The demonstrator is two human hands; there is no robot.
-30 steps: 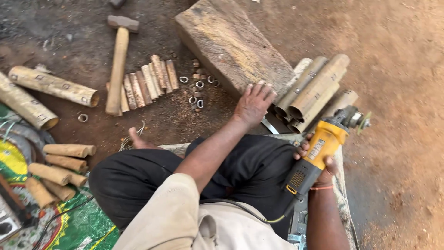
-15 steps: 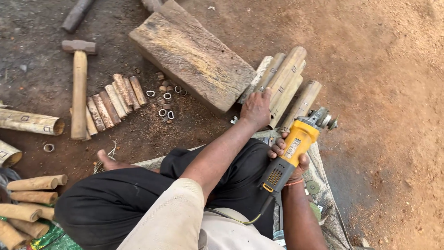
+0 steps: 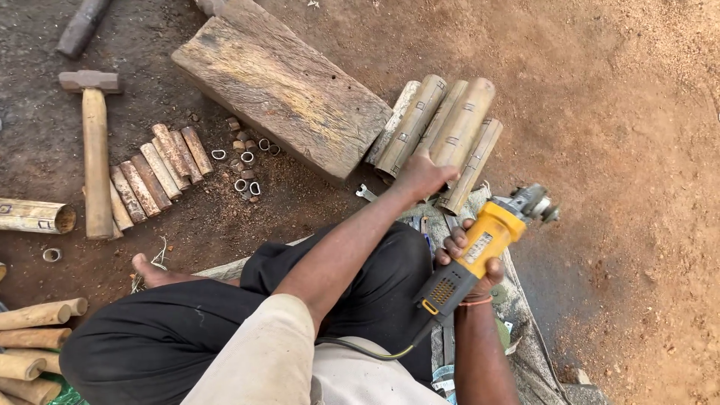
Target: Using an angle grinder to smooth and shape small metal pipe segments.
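Observation:
I sit on the ground with my legs in dark trousers. My left hand (image 3: 421, 177) reaches forward and rests on the near end of a bundle of bamboo pieces (image 3: 450, 127) lying beside a weathered wooden block (image 3: 281, 86). Its fingers curl over one piece. My right hand (image 3: 471, 259) grips a yellow angle grinder (image 3: 487, 236) by the body, its head (image 3: 534, 202) pointing up and right, away from the bamboo. A black cord runs from the grinder back toward my lap.
A hammer (image 3: 95, 146) lies at the left beside a row of short bamboo cuts (image 3: 154, 172) and several small metal rings (image 3: 246, 161). More bamboo sections (image 3: 34, 216) and wooden handles (image 3: 34, 341) lie at the far left. Bare dirt spreads to the right.
The view shifted so the scene slid left and down. My left hand reached from the air onto the bamboo bundle. My right hand kept holding the grinder.

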